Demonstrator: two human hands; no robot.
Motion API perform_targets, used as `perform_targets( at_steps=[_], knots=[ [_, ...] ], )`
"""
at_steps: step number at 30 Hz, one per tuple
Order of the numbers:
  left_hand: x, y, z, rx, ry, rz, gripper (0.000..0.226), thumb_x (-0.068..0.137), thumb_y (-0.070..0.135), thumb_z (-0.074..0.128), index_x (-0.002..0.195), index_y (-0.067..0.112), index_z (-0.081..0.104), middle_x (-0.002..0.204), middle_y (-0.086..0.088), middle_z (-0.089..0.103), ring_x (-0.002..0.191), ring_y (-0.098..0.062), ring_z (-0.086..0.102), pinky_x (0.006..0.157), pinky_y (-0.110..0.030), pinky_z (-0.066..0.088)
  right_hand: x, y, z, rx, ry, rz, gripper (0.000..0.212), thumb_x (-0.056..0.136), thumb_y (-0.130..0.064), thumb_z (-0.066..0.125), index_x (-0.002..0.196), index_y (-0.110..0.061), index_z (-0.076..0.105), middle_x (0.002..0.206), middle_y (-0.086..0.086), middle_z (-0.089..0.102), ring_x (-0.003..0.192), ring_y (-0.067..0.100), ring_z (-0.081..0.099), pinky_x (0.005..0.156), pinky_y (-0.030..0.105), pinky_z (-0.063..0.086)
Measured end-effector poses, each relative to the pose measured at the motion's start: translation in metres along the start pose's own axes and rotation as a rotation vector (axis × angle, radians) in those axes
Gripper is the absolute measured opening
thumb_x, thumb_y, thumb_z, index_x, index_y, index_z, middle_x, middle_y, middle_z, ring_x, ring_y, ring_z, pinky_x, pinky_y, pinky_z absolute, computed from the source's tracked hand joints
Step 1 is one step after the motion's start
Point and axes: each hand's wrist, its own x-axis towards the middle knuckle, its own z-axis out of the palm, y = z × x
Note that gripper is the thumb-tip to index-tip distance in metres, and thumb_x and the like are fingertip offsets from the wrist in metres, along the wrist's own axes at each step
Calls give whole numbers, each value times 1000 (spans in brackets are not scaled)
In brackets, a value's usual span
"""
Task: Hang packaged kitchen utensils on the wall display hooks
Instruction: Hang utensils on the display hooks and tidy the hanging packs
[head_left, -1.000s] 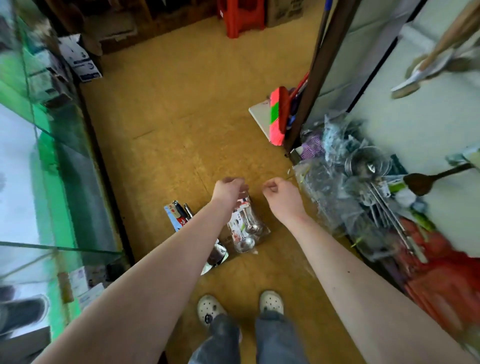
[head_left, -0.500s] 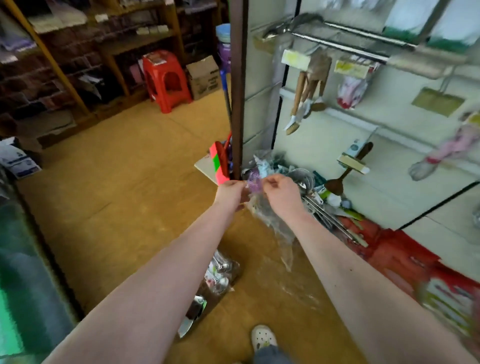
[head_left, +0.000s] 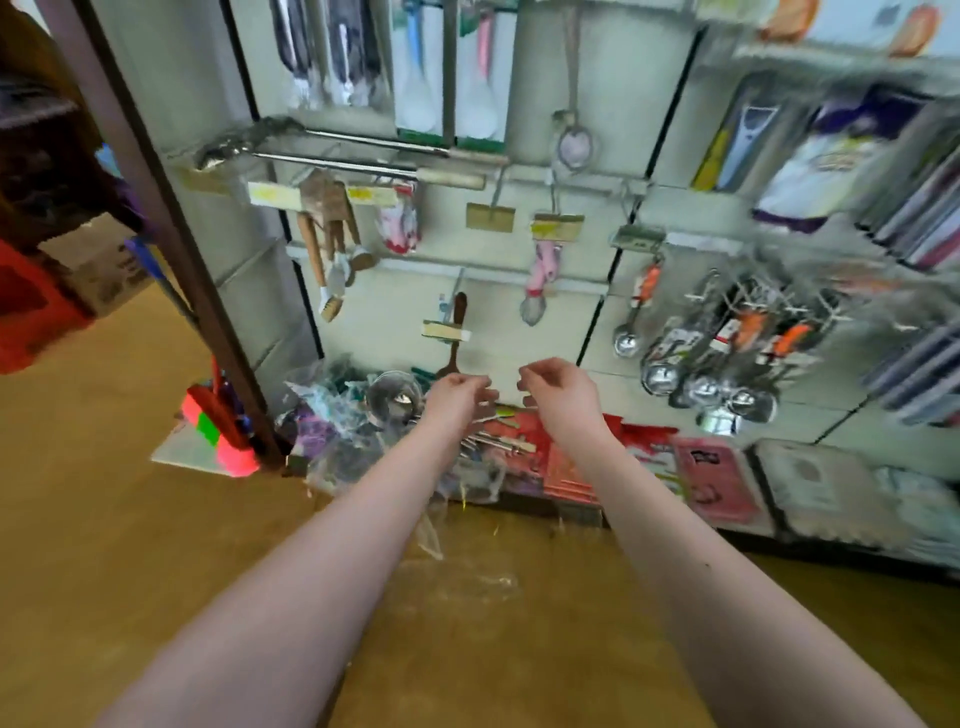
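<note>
Two hands, raised side by side in front of the wall display, apart from each other.

- Left hand: grip clenched, thumb to forefinger in a pinch, at one top corner of the clear plastic package.
- Right hand: grip likewise pinched, at the other top corner. The film between the two hands is very faint.
- Clear plastic package: hangs below the hands, beside the left forearm and clear of the floor. Its contents cannot be made out.
- Wall display: pale panels with rails and hooks.
  - Upper left: long metal ladles lying across.
  - Below them: wooden-handled utensils.
  - Just above the hands: brown spoon with a price tag.
  - Centre: pink utensil.
  - Right: several steel scoops with orange and black handles, crowded on their hooks.
  - One hook with a yellow tag, between the wooden-handled utensils and the pink utensil.
- Heap of bagged utensils: on the floor at the foot of the wall, behind the left hand; a round steel strainer shows in it.
- Red packets: lying flat along the base of the wall, to the right of the heap.
- Dark post: leaning at the left edge of the display, with a pink and green item at its foot.

Much of the right side is blurred.
</note>
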Motion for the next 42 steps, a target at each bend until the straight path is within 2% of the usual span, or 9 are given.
perform_targets(
  at_steps=[3, 7, 12, 18, 22, 25, 29, 35, 42],
  knots=[
    [1, 2, 48, 59, -72, 19, 14, 97, 18, 49, 106, 9, 55, 97, -8, 65, 75, -18, 60, 59, -26, 43, 4, 16, -47, 34, 70, 24, 14, 94, -25, 53, 103, -17, 61, 108, 5, 67, 100, 22, 63, 93, 43, 50],
    [3, -1, 120, 112, -138, 7, 14, 98, 20, 49, 105, 10, 55, 88, -2, 65, 74, -17, 60, 62, -26, 43, 15, 39, -114, 21, 152, 29, 23, 95, -25, 51, 113, -14, 61, 108, 2, 65, 99, 20, 62, 87, 36, 51],
    [4, -6, 216, 175, -198, 32, 13, 96, 20, 50, 104, 11, 55, 84, 0, 64, 74, -17, 59, 68, -28, 40, 32, 74, -198, 103, 221, 29, 21, 96, -22, 52, 110, -11, 62, 101, 2, 66, 94, 20, 63, 83, 35, 51],
    [7, -16, 308, 220, -193, 28, 16, 97, 22, 50, 107, 10, 56, 88, -1, 66, 79, -19, 62, 70, -30, 42, 62, 117, -278, 207, 222, 13, 11, 96, -22, 52, 104, -17, 58, 101, 0, 66, 90, 16, 64, 83, 34, 52],
    [11, -23, 347, 250, -180, 6, 26, 97, 21, 49, 117, 6, 55, 91, -2, 66, 85, -23, 62, 74, -31, 43, 80, 139, -311, 236, 219, 5, 15, 96, -23, 52, 107, -16, 59, 94, -5, 63, 88, 14, 62, 81, 33, 52],
    [17, -24, 365, 280, -163, 1, 25, 98, 21, 48, 117, 7, 56, 94, -3, 66, 91, -25, 62, 81, -34, 43, 95, 150, -325, 287, 219, 8, 11, 96, -23, 52, 105, -18, 58, 90, -6, 62, 88, 14, 61, 79, 31, 50],
    [33, -20, 377, 331, -151, 9, 16, 96, 21, 50, 106, 11, 58, 92, -2, 67, 94, -26, 63, 95, -42, 45, 115, 162, -327, 316, 205, 33, 12, 96, -24, 52, 105, -19, 58, 99, -2, 64, 91, 15, 62, 81, 31, 49],
    [75, -6, 375, 381, -153, 9, 15, 95, 23, 52, 105, 12, 56, 89, 0, 66, 88, -23, 62, 78, -32, 42, 154, 175, -308, 335, 212, 97, 14, 96, -24, 52, 107, -18, 58, 105, -1, 62, 99, 17, 59, 87, 32, 48],
    [153, -3, 364, 325, -204, -13, 16, 96, 22, 52, 108, 12, 56, 90, -1, 66, 86, -22, 62, 82, -33, 42, 211, 181, -277, 289, 220, 161, 22, 97, -24, 51, 117, -16, 58, 108, -6, 60, 103, 13, 55, 92, 31, 46]
  ],
)
